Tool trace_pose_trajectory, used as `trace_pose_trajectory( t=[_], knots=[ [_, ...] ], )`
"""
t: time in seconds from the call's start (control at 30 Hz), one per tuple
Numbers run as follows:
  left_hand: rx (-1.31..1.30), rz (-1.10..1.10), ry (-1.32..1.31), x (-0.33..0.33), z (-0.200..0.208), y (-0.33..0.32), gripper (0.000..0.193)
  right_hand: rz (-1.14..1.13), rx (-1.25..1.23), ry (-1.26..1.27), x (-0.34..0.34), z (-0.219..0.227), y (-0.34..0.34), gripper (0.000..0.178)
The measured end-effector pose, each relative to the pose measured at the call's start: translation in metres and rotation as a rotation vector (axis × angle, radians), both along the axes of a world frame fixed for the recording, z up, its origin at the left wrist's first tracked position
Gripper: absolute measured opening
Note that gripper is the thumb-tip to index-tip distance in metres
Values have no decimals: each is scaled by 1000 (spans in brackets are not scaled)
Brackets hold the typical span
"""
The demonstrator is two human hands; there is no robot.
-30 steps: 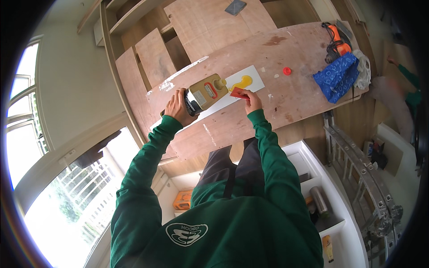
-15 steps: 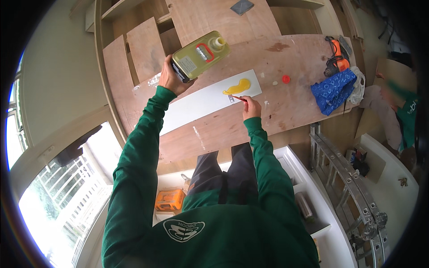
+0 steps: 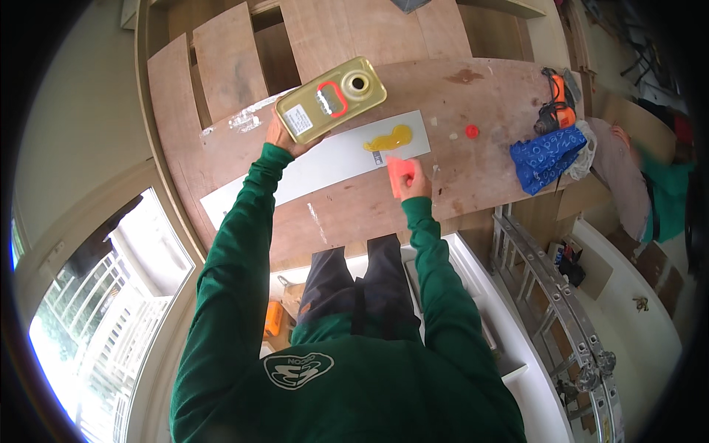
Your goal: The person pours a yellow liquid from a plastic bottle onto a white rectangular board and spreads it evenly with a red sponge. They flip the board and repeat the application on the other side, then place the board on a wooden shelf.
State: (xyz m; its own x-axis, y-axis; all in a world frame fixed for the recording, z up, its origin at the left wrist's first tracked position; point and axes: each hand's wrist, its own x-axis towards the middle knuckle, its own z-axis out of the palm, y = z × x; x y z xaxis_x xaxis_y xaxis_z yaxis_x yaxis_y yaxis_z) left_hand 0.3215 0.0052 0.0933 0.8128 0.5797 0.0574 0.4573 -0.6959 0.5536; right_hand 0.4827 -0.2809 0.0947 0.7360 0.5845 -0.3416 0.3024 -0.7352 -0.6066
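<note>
My left hand (image 3: 283, 139) grips the lower end of a gold rectangular metal can (image 3: 310, 97). Its top, with a red carrying handle and an open round spout, faces up towards me. Below the can lies a long white strip of board (image 3: 295, 184) on a wooden worktop. Near the board's right end sits a puddle of yellow glue (image 3: 389, 138). Pinched in my right hand (image 3: 415, 183) is a flat red-orange plastic spreader (image 3: 394, 170), held over the board's near edge close to the glue. A red screw cap (image 3: 472, 131) rests on the worktop to the right.
An orange and black power tool (image 3: 563, 103) lies at the worktop's right end beside a blue patterned bag (image 3: 546, 159). A metal ladder (image 3: 550, 288) stands at the lower right. Another person in a green sleeve (image 3: 662, 192) is at the far right.
The can has tilted back from its side, so its top and spout now face upward. In my right hand the spreader has turned from edge-on to showing its flat face.
</note>
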Motion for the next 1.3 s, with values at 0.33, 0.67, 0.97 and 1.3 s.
trace_pose_trajectory(
  t=[0.33, 0.67, 0.97, 1.3],
  knots=[
    [-88, 18, 55, -12, 0, -7, 59, -188, 215, -36, -29, 8, -7, 31],
    [-171, 426, 87, -97, -32, -66, 104, -243, 138, -44, 29, -15, -4, 43],
    [-68, 270, 573, -156, -38, -118, 89, -26, -13, -272, 60, -44, 0, 31],
    [-54, 153, 697, -99, -46, -112, 111, 65, -54, -356, 59, -59, 4, 31]
  ],
)
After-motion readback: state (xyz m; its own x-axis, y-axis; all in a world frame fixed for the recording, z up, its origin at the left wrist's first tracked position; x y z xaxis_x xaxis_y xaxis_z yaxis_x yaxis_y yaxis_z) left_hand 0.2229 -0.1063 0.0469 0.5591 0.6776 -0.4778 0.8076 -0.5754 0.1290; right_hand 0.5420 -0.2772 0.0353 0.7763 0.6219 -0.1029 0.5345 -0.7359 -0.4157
